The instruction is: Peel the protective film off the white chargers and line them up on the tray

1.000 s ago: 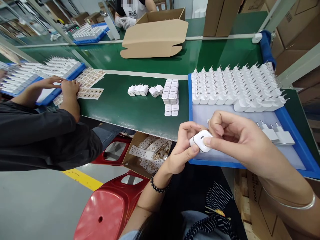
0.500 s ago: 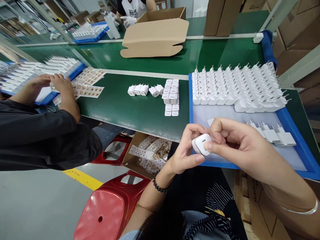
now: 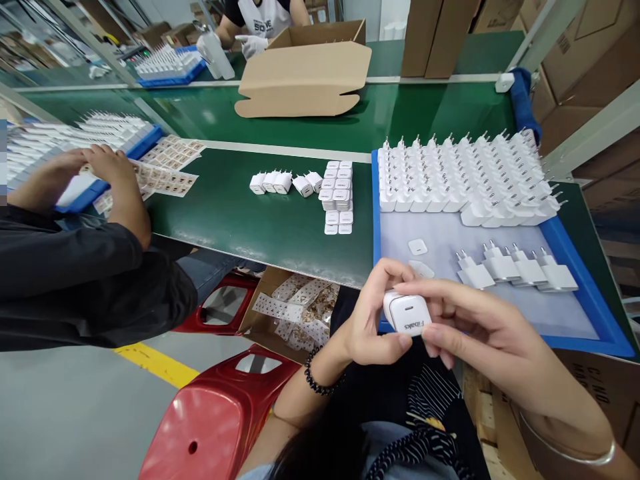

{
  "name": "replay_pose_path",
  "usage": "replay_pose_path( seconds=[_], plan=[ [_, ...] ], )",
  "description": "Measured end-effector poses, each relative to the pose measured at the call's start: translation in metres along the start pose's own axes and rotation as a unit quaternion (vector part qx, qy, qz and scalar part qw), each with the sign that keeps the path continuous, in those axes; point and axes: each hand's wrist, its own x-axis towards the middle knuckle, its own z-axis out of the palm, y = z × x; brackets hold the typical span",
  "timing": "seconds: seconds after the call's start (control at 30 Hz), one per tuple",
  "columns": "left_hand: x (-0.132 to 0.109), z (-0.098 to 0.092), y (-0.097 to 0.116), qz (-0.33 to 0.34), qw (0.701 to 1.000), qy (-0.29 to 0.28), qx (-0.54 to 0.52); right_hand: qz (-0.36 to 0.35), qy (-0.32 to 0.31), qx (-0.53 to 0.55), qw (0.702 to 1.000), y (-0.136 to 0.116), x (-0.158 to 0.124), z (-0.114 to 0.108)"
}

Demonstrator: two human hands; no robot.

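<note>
A white plug charger (image 3: 406, 315) sits between my two hands at the front edge of the tray. Its end face, with a small slot and dark lettering, is turned up toward me. My left hand (image 3: 367, 327) is closed around its left side, thumb below and fingers behind. With my right hand (image 3: 475, 323) I grip its right side, index finger along the top edge and thumb at the lower corner. Just beyond my fingers, several chargers (image 3: 530, 270) lie prongs-up in the blue tray (image 3: 595, 343), beside two thin white pieces (image 3: 418, 247).
Rows of upright chargers (image 3: 450, 180) fill the tray's back. Left of it, on the green table (image 3: 210, 220), are stacked white squares (image 3: 337, 193) and several loose chargers (image 3: 273, 181). A co-worker's hands (image 3: 107, 167) hold a sticker sheet. Red stools (image 3: 200, 427) stand below.
The charger has turned, so lettering shows on its end face. My right thumb has shifted from beside the slot to the lower corner, and my right fingers have opened out along the charger.
</note>
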Motion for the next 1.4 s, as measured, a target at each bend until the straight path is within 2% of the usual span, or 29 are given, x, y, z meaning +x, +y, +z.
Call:
replay_pose_path(
  seconds=[0.17, 0.27, 0.37, 0.5, 0.67, 0.77, 0.83, 0.93, 1.07, 1.13, 1.23, 1.4],
  plan=[
    [-0.005, 0.008, 0.013, -0.034, 0.999, -0.002, -0.039, 0.020, -0.030, 0.076, 0.996, -0.001, -0.008, 0.003],
    [-0.007, 0.009, 0.015, -0.051, 0.998, 0.012, -0.028, 0.040, -0.037, 0.133, 0.990, 0.003, -0.007, 0.006],
    [-0.010, 0.009, 0.012, -0.054, 0.998, 0.039, -0.018, 0.062, -0.017, 0.186, 0.980, 0.011, -0.003, 0.010],
    [-0.014, 0.008, 0.006, -0.117, 0.992, 0.053, 0.004, 0.079, 0.029, 0.224, 0.971, 0.023, 0.002, 0.018],
    [-0.013, 0.010, 0.005, -0.134, 0.978, 0.129, 0.091, 0.082, 0.048, 0.191, 0.977, 0.036, 0.001, 0.028],
    [-0.011, 0.010, 0.003, -0.151, 0.974, 0.140, 0.091, 0.072, 0.053, 0.128, 0.988, 0.039, 0.001, 0.030],
    [-0.012, 0.010, 0.000, -0.154, 0.973, 0.143, 0.099, 0.051, 0.083, 0.066, 0.993, 0.039, 0.003, 0.030],
    [-0.014, 0.008, -0.004, -0.127, 0.973, 0.128, 0.143, 0.037, 0.115, 0.032, 0.992, 0.036, 0.006, 0.030],
    [-0.019, 0.005, -0.006, -0.086, 0.976, 0.088, 0.178, 0.064, 0.088, 0.143, 0.984, 0.034, 0.010, 0.027],
    [-0.020, 0.005, -0.006, -0.071, 0.975, 0.087, 0.192, 0.067, 0.077, 0.181, 0.978, 0.036, 0.012, 0.025],
    [-0.019, 0.005, -0.008, -0.065, 0.973, 0.109, 0.194, 0.065, 0.045, 0.214, 0.974, 0.042, 0.014, 0.019],
    [-0.013, 0.005, -0.007, -0.120, 0.974, 0.159, 0.105, 0.048, 0.007, 0.247, 0.968, 0.053, 0.017, 0.014]
  ],
)
